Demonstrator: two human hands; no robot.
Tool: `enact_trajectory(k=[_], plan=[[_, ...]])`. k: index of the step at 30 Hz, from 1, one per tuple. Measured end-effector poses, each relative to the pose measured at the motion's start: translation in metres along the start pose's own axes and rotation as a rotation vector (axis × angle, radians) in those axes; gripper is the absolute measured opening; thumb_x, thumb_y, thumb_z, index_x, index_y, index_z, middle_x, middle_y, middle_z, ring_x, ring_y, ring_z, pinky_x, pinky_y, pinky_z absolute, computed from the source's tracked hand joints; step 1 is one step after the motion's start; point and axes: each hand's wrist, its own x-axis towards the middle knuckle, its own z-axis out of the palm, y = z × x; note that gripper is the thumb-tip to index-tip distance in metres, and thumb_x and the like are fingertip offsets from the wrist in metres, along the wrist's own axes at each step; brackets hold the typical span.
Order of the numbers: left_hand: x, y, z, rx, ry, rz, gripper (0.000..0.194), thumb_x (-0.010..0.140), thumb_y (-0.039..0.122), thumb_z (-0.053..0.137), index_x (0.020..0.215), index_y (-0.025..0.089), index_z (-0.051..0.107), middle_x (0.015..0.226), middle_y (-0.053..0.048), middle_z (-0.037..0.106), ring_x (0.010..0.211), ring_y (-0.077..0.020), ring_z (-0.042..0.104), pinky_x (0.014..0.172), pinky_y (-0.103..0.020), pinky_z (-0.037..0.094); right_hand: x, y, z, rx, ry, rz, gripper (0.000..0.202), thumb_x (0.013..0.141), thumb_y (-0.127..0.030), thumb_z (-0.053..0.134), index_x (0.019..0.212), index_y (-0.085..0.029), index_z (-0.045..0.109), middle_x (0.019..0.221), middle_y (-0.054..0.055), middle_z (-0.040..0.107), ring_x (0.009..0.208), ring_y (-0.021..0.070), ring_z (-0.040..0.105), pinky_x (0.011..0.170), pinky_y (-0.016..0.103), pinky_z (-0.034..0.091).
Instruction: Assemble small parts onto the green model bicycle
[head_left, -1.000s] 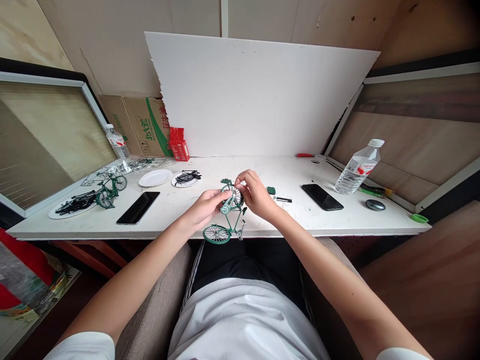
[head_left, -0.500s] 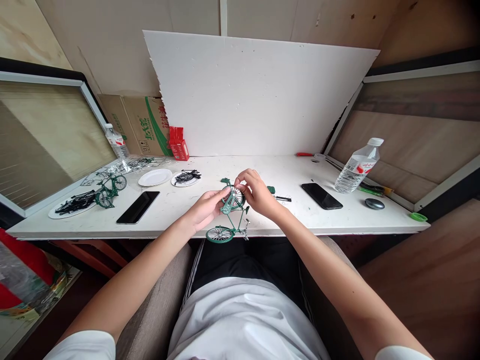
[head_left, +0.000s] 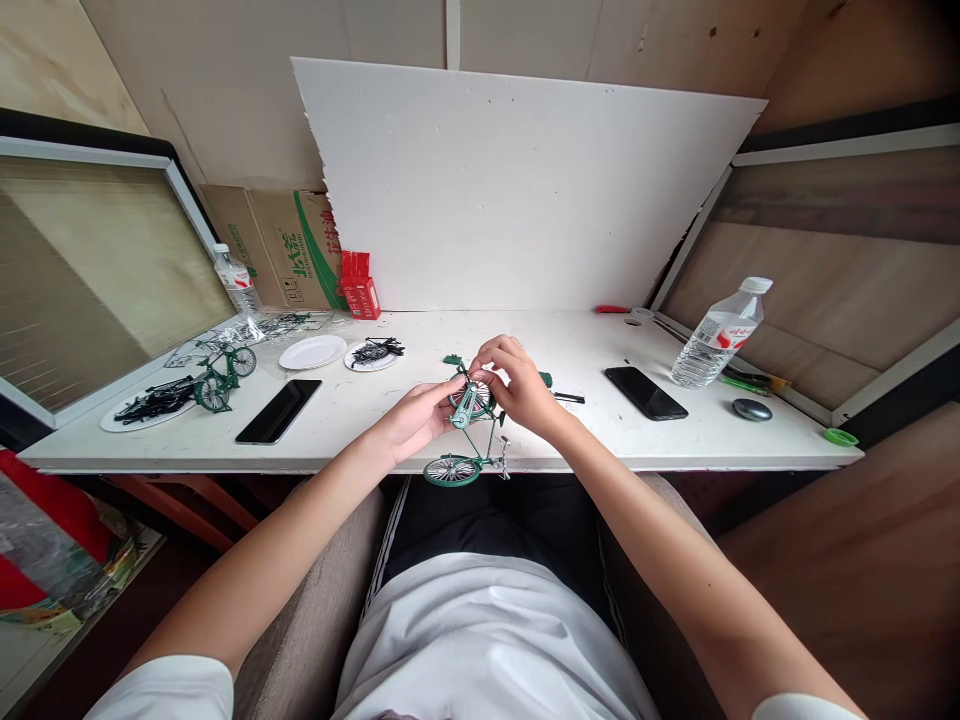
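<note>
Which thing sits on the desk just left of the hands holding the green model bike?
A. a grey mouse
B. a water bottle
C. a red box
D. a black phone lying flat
D: the black phone lies flat on the desk, left of the left hand on the model bike.

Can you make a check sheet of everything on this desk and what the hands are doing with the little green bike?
Surface: white desk, its near edge by the person's lap.
Job's things: small green model bicycle, held above the desk edge, one wheel hanging lower.
Clutter: second green bicycle; paper plate; plate of dark parts; two black phones; two water bottles; red box; cardboard box.
Grippers: left hand pinches the bicycle; right hand has its fingers closed on the upper wheel.
Cables: nothing seen.
Surroundings: white board leaning against the wall; framed panels on both sides.
</note>
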Motion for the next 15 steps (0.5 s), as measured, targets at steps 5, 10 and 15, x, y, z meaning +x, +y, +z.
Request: enact_trajectory(k=[5,10,15], plan=[[0.0007,-0.0008,-0.0013,-0.016,0.000,-0.003,0.023,0.089,0.031,0.087,0.105,0.015,0.081,0.106,-0.010,0.078,0.094,-0.0195,0.071,0.089,-0.034,0.058,0.0007,-0.0004,-0.0001,-0.019,0.014,-0.056,0.017,0.113,-0.029,0.054,0.105,-0.027,0.068,0.106,0.009,0.066,0.104,0.0279,0.060,0.095,0.048,0.051],[0.0017,-0.0028,-0.0042,0.008,-0.014,-0.008,0.024,0.089,0.033,0.087,0.104,0.015,0.081,0.105,-0.010,0.077,0.094,-0.0198,0.070,0.088,-0.034,0.058,0.0010,-0.0005,0.0006,-0.035,-0.004,-0.058,0.016,0.113,-0.029,0.054,0.105,-0.028,0.068,0.104,0.008,0.067,0.102,0.0273,0.060,0.094,0.047,0.050],[0.0010,-0.0010,-0.0009,-0.016,0.007,-0.020,0.021,0.089,0.030,0.086,0.102,0.015,0.080,0.103,-0.010,0.077,0.092,-0.0196,0.069,0.085,-0.033,0.057,0.0004,0.0007,0.0006,-0.005,-0.016,-0.048,0.016,0.114,-0.031,0.054,0.104,-0.027,0.066,0.101,0.007,0.069,0.099,0.0264,0.060,0.090,0.045,0.049]])
